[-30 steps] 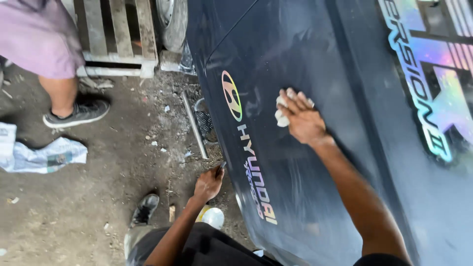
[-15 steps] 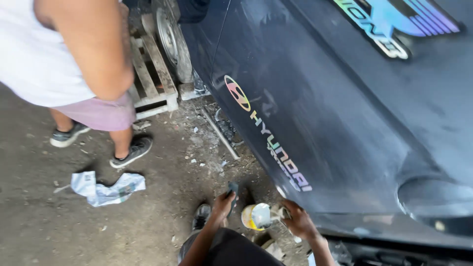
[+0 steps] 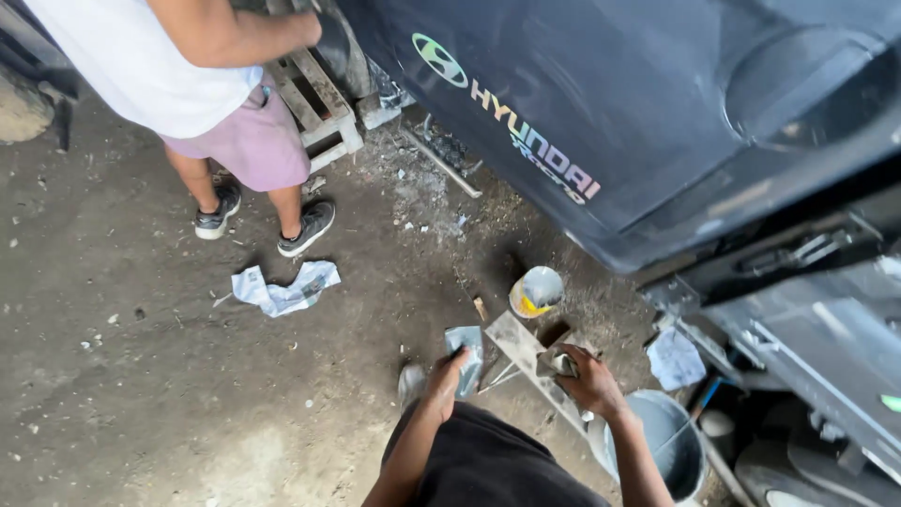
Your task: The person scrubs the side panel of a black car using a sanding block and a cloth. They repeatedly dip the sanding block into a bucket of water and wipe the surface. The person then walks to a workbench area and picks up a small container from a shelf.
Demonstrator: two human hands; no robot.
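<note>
Upper left: spotted a co-worker (image 3: 188, 75) in a white top and pink shorts, bent toward a pallet (image 3: 314, 94). Below, left of centre: found crumpled paper (image 3: 286, 289) lying on the dirt floor (image 3: 141, 376), well apart from both hands.

Lower centre now, left hand (image 3: 443, 377)! Had hung idle near the ground a second ago; reached forward this time, arm stretched out from the body, wrist straight, fingers pinched narrow on a grey sheet (image 3: 466, 355). Held the sheet low, just above the floor, just beside a shoe (image 3: 410, 383).

Just right of that: passed a yellow-and-white can (image 3: 537, 291) standing upright on the floor, apart from both hands, and a pale flat strip (image 3: 521, 349) lying slantwise between them.

Then right hand (image 3: 584, 380). Big change here: had pressed a white wad against the dark panel (image 3: 610, 113) a second ago, dropped beside the can half a second ago, ended up low at lower centre-right. Meant no contact with the panel any more, both hands down among the floor things. Bent at the elbow, knuckles up, fingers curled shut round a small grey pad (image 3: 561, 364), right over the strip. Could not tell touching or just above.

Lower right: noted a grey bucket (image 3: 668, 441) just beside that forearm. Upper right: left the panel untouched.
</note>
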